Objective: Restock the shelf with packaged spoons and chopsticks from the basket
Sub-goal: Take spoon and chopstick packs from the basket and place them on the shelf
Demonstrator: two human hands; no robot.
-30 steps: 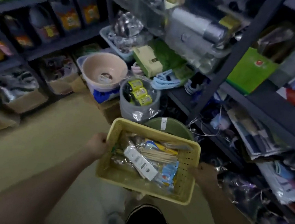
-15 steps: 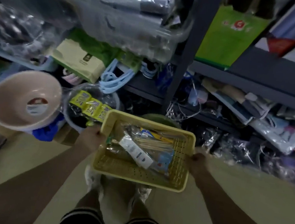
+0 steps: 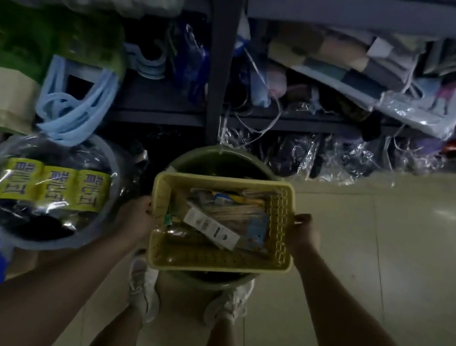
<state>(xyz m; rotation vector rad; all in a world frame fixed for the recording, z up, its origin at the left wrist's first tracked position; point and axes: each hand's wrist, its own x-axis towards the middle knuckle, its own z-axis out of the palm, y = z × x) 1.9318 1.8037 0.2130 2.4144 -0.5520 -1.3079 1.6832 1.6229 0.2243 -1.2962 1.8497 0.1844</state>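
A small shop's stockroom or aisle: dark metal shelving (image 3: 220, 50) runs across the top of the frame, crammed with goods in clear plastic packets (image 3: 412, 107). At left, a wrapped basin (image 3: 45, 190) holds yellow-labelled packs, beside bundled blue hangers (image 3: 75, 105). More stock sits on the tiled floor (image 3: 404, 247).

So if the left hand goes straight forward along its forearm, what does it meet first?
The left hand already grips the yellow basket at its left wall, so the basket comes first. Beyond it lies the green tub, probably; depth is unclear.
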